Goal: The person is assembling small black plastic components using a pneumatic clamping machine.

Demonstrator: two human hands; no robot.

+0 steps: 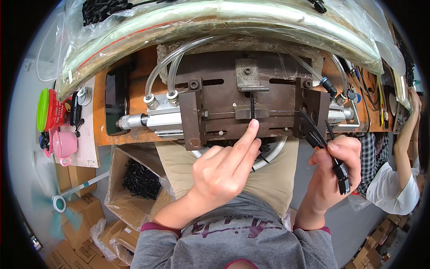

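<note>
My left hand [226, 172] reaches over the front of a brown metal fixture [221, 96]. Its index finger is stretched out, the tip at the near end of a thin black strip [252, 106] that lies across a small metal block [241, 112] in the fixture's middle. The middle finger is partly extended beside it; nothing shows gripped in this hand. To the right, my right hand [338, 163] is closed around several slender black plastic pieces [316, 133], which stick out past the fingers. A thicker black end [342, 177] hangs below the thumb. What the pieces are exactly, I cannot tell.
Air cylinders with clear hoses [168, 67] flank the fixture. A plastic-wrapped roll [224, 18] arches behind. Left are a phone [115, 101], a pink cup [65, 144], a fan [59, 204] and a carton [117, 197] of black pieces. Another person [394, 190] sits far right.
</note>
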